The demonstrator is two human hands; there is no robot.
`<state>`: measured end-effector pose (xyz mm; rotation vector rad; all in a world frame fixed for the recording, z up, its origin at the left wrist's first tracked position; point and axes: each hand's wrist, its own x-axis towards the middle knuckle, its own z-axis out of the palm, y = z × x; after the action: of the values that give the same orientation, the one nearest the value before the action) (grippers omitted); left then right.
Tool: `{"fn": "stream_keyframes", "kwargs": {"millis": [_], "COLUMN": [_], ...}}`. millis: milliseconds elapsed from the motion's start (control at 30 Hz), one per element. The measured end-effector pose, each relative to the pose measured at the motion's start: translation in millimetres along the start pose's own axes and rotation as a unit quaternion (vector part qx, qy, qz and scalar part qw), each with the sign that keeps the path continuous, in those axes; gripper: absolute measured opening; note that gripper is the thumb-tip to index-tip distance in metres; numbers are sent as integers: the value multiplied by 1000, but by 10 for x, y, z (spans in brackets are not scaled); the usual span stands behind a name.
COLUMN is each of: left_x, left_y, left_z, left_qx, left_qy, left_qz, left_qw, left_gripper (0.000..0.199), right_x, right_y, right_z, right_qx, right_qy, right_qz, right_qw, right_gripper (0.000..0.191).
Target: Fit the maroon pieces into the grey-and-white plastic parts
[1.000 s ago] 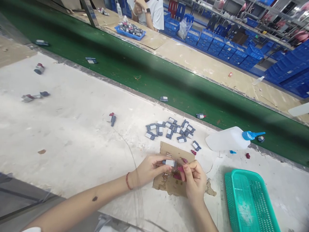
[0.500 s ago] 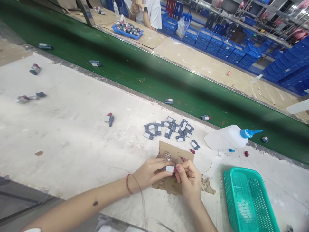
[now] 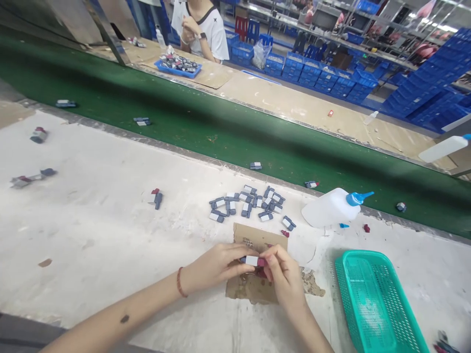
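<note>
Between the fingers and thumb of my left hand (image 3: 217, 264) is a small dark blue-grey plastic part (image 3: 251, 261) with a white face. At its right end a dark red piece (image 3: 261, 263) shows, pinched by the fingertips of my right hand (image 3: 285, 274). Both hands are closed, over a piece of brown cardboard (image 3: 270, 234) on the white worktop. More dark red bits (image 3: 259, 272) lie under my fingers, partly hidden. Beyond the cardboard several similar blue-grey parts (image 3: 246, 210) lie in a loose group, and a small red piece (image 3: 285, 233) rests at the cardboard's edge.
A white squeeze bottle (image 3: 327, 208) with a blue nozzle lies at the worktop's far edge. A green plastic basket (image 3: 340, 279) stands on the right. Beyond runs a green conveyor belt (image 3: 206, 132) carrying a few parts. Across it, a person (image 3: 206, 37) sits by a blue tray (image 3: 176, 72).
My head view has shifted, so the surroundings sit lower and further left at the back. Both hands stay on the same part, the red piece still at its right end.
</note>
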<state>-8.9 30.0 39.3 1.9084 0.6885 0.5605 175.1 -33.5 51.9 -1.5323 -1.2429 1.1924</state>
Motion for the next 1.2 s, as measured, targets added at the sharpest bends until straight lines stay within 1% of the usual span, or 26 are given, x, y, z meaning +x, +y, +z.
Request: {"fn": "stream_keyframes", "kwargs": {"millis": [67, 133, 200, 267, 300, 333, 367, 433, 467, 533, 600, 700, 733, 767, 867, 933, 1000, 1100, 1200], "left_x": [145, 358, 627, 922, 1066, 1200, 1319, 1502, 1568, 1664, 1745, 1877, 1924, 1970, 2085, 2128, 2126, 2016, 1763], "left_y": [-8, -90, -257, -489, -612, -731, -836, -986, -1025, -1035, -979, -854, -814, -777, -687, -637, -585, -490, -347], "left_z": [-162, -377, -630, -876, -980, -1064, -1125, -1167, -1152, -1061, -920, -701, -642, -593, -497, -454, -408, -323, -237], "left_qx": [28, 64, 95, 145, 178, 216, 251, 301, 323, 359, 384, 376, 354, 323, 223, 182, 144, 55, -34], "left_qy": [12, 54, 108, 166, 178, 179, 181, 187, 192, 193, 162, 72, 56, 53, 77, 94, 111, 134, 142], "left_qz": [-5, -29, -64, -110, -130, -139, -135, -116, -102, -70, -41, -26, -32, -41, -67, -76, -86, -108, -121], "left_qw": [1000, 996, 987, 969, 959, 950, 941, 928, 921, 910, 908, 923, 933, 944, 969, 976, 980, 984, 982], "left_gripper": [28, 34, 42, 46, 45, 43, 42, 42, 43, 46, 49, 52, 51, 48, 34, 27, 26, 31, 33], "right_x": [-80, -226, -431, -673, -796, -912, -1015, -1164, -1205, -1225, -1189, -1110, -1092, -1080, -1068, -1065, -1055, -1022, -974], "right_y": [-64, -97, -62, 44, 113, 186, 255, 367, 404, 438, 440, 429, 426, 423, 400, 376, 356, 351, 355], "right_z": [-221, -544, -917, -1264, -1405, -1517, -1598, -1672, -1674, -1640, -1593, -1559, -1560, -1564, -1579, -1573, -1551, -1509, -1487], "right_qx": [-54, -143, -246, -340, -378, -405, -422, -431, -429, -415, -392, -358, -353, -350, -338, -309, -264, -194, -132], "right_qy": [37, 100, 173, 214, 224, 219, 206, 160, 140, 118, 115, 118, 126, 136, 151, 144, 141, 152, 167], "right_qz": [-14, -12, 3, 42, 60, 84, 114, 168, 185, 191, 174, 132, 118, 106, 84, 77, 76, 90, 108], "right_qw": [998, 985, 954, 915, 896, 883, 876, 872, 873, 882, 896, 917, 920, 921, 925, 937, 951, 965, 971], "right_gripper": [40, 33, 30, 31, 30, 28, 27, 23, 23, 25, 24, 16, 14, 12, 9, 9, 10, 12, 13]}}
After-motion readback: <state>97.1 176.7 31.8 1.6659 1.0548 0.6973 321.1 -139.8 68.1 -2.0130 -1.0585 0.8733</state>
